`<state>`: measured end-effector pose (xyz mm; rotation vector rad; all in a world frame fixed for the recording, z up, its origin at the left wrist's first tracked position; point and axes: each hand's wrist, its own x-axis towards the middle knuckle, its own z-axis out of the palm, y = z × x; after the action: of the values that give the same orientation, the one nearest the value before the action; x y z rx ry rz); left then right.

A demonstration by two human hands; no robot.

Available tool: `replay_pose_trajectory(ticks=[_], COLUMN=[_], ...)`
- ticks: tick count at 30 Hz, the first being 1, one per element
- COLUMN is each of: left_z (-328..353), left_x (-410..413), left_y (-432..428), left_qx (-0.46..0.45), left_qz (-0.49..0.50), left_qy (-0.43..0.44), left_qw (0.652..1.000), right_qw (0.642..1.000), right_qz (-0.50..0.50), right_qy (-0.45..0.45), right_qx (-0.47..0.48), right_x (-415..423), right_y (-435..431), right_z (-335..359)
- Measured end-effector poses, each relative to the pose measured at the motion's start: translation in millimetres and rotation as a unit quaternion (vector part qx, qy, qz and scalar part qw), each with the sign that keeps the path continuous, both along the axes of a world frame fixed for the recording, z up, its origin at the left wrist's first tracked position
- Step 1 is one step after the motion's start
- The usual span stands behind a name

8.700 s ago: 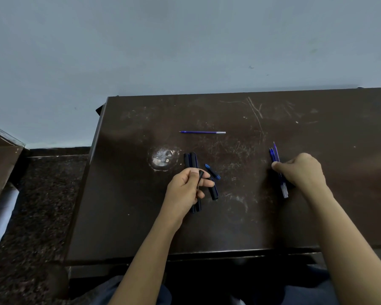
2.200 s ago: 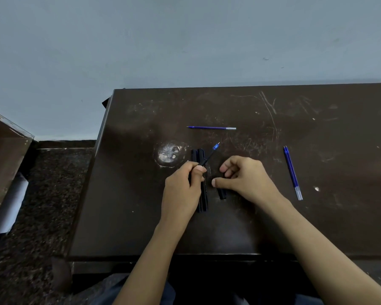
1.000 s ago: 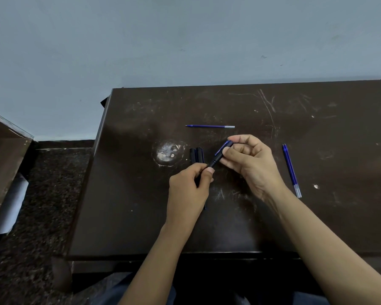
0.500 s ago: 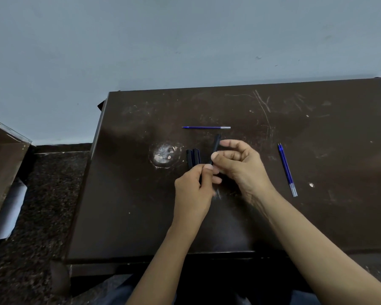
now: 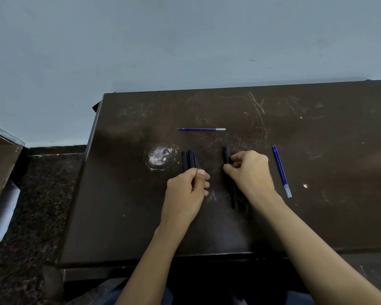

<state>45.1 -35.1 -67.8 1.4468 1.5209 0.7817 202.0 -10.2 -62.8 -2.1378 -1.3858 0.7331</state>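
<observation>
On the dark scratched table [image 5: 317,216], my right hand [image 5: 250,172] pinches a black pen [image 5: 227,157] that lies along the tabletop, its far end sticking out past my fingers. My left hand [image 5: 186,190] has curled fingers over the near ends of two black pen barrels [image 5: 189,160] lying side by side. A blue refill [image 5: 201,129] lies crosswise farther back. Two more blue refills [image 5: 281,169] lie together to the right of my right hand.
A worn pale spot [image 5: 160,157] marks the table left of the barrels. The table's left edge [image 5: 86,172] drops to a dark speckled floor [image 5: 35,205]. A brown board [image 5: 0,164] leans at far left. A grey wall rises behind.
My right hand carried the black pen away from my left hand and set it down on the table to the right. My left hand drew back onto the two barrels.
</observation>
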Motion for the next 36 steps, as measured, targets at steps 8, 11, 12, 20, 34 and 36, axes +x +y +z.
replay_pose_trajectory(ticks=[8, 11, 12, 20, 34, 36], left_z=[0.7, 1.5, 1.8, 1.1, 2.9, 2.1], left_x=[-3.6, -4.2, -4.3, -6.1, -13.0, -13.4], left_y=[2.3, 2.4, 2.5, 3.9, 7.8, 8.5], left_qx=[0.031, 0.038, 0.038, 0.015, 0.004, 0.002], left_qz=[0.017, 0.031, 0.037, 0.083, 0.158, 0.163], left_qy=[0.03, 0.031, 0.028, 0.003, 0.042, 0.041], left_qw=[0.999, 0.998, 0.998, 0.996, 0.987, 0.986], right_qw=[0.996, 0.996, 0.996, 0.996, 0.984, 0.987], right_qz=[0.022, 0.025, 0.026, 0.024, 0.173, 0.158], right_qy=[-0.079, -0.084, -0.086, -0.081, -0.005, -0.015], right_qx=[0.022, 0.018, 0.016, 0.004, 0.051, 0.041], right_x=[-0.6, -1.2, -1.2, 0.7, -47.0, -47.7], right_y=[-1.0, -1.1, -1.2, -3.1, -10.6, -10.5], right_z=[-3.5, -3.1, -2.9, 0.0, -9.5, -12.1])
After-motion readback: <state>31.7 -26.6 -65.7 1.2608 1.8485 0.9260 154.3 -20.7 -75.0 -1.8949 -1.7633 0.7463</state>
